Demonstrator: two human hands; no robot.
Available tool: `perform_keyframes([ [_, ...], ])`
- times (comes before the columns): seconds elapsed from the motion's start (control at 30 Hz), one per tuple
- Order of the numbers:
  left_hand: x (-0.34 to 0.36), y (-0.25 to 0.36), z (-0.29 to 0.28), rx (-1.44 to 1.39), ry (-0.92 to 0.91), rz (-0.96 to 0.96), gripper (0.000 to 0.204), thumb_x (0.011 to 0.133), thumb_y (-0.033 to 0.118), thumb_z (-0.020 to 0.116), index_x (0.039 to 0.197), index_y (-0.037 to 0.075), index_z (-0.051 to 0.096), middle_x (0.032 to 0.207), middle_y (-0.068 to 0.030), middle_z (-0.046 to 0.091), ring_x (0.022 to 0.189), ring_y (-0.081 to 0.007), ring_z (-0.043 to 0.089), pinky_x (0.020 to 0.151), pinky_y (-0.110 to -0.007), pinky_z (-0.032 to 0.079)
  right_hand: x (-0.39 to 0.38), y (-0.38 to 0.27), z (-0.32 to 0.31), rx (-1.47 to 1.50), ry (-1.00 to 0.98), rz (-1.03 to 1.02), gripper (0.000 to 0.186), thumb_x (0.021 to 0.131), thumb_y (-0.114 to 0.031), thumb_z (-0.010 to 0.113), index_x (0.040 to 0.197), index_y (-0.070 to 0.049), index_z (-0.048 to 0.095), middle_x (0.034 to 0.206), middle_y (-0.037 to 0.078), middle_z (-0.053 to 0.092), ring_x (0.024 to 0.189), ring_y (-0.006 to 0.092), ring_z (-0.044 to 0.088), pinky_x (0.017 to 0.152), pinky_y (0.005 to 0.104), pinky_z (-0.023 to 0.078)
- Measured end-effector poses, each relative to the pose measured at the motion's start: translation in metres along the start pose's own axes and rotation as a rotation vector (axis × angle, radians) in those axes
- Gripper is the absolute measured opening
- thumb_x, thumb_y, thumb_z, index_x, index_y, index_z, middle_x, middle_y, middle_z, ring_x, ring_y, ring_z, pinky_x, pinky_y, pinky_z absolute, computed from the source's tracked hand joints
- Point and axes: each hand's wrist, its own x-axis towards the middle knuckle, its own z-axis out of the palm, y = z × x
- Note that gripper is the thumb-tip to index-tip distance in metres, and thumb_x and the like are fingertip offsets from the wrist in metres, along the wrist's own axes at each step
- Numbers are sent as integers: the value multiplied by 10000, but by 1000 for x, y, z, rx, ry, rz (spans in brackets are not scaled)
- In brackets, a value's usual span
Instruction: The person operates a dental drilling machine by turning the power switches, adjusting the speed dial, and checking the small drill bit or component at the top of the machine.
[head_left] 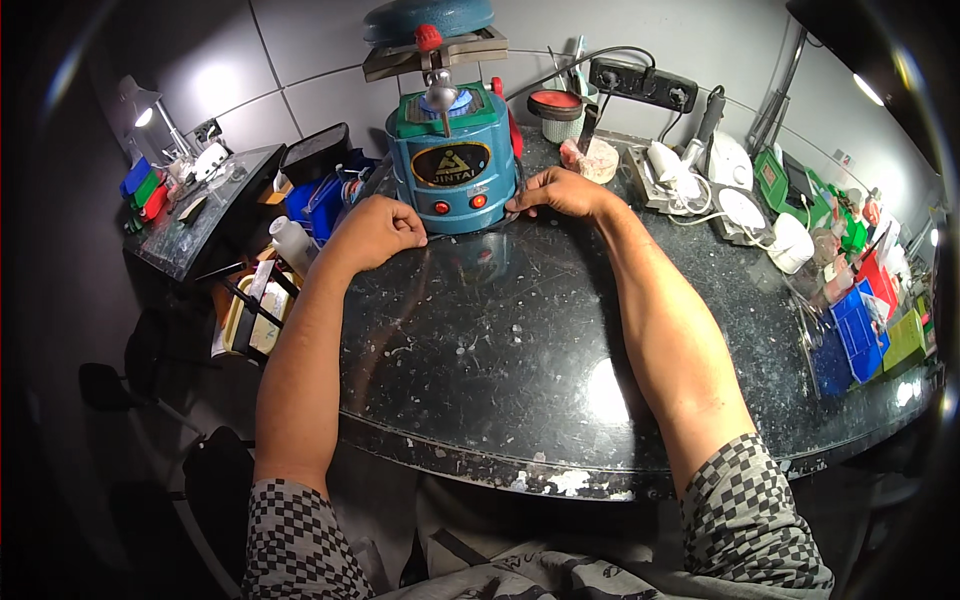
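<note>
A blue, drum-shaped vacuum forming machine [400, 160] stands on the dark worktop. Two buttons glow orange on its front, and a bluish glow shows over its green top plate [478, 126]. My left hand [375, 234] rests at the machine's lower left with the fingers curled in and the thumb against them. At the lower right, my right hand [560, 193] is closed in a pinch beside the base. A thin dark strip or cord seems to run along the base near both fingertips; whatever is between the fingers is too small to make out.
Behind the machine, a black power strip [645, 84] hangs on the tiled wall. A cup with a red-topped dark ring [556, 104] and a pale plaster piece [590, 158] sit right of it. White corded devices, blue bins [860, 332] and green boxes line the right side; a white bottle [291, 240] is left.
</note>
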Motion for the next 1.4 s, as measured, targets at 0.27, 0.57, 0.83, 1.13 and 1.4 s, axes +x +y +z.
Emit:
perform_keyframes([
  [0.27, -2, 1, -3, -39, -53, 13, 104, 891, 115, 726, 898, 11, 739, 629, 40, 552, 588, -59, 457, 580, -261, 393, 1, -2, 0, -1, -1, 6, 317, 865, -364, 778, 913, -52, 806, 847, 21, 750, 759, 114, 557, 779, 261, 455],
  [0.57, -2, 6, -4, -68, -75, 13, 105, 900, 97, 748, 893, -5, 722, 635, 86, 470, 610, -26, 403, 575, -234, 349, 4, -1, -3, -26, -31, -14, 284, 896, -321, 748, 916, -43, 802, 867, 30, 757, 767, 109, 577, 774, 251, 458],
  [0.83, 0, 3, -3, -66, -65, 2, 105, 900, 105, 744, 900, 2, 726, 618, 65, 459, 599, -51, 400, 588, -259, 369, 1, -1, 0, 41, 4, -7, 271, 910, -303, 728, 926, -42, 798, 912, 49, 765, 829, 114, 631, 806, 244, 464],
  [1.13, -10, 33, 6, 131, 124, -122, 515, 713, 486, 893, 738, 4, 715, 646, -29, 642, 601, -147, 590, 606, -311, 468, 1, -4, 5, -82, -49, 44, 362, 760, -440, 855, 829, -87, 812, 747, 17, 706, 788, 122, 627, 791, 258, 455],
  [1.4, -1, 38, 32, 171, 452, -133, 630, 671, 569, 896, 568, 19, 607, 545, -98, 600, 500, -188, 555, 534, -345, 459, -15, -14, 24, -245, 248, 135, 620, 635, -678, 865, 839, -96, 801, 887, 56, 768, 924, 197, 691, 991, 327, 442],
])
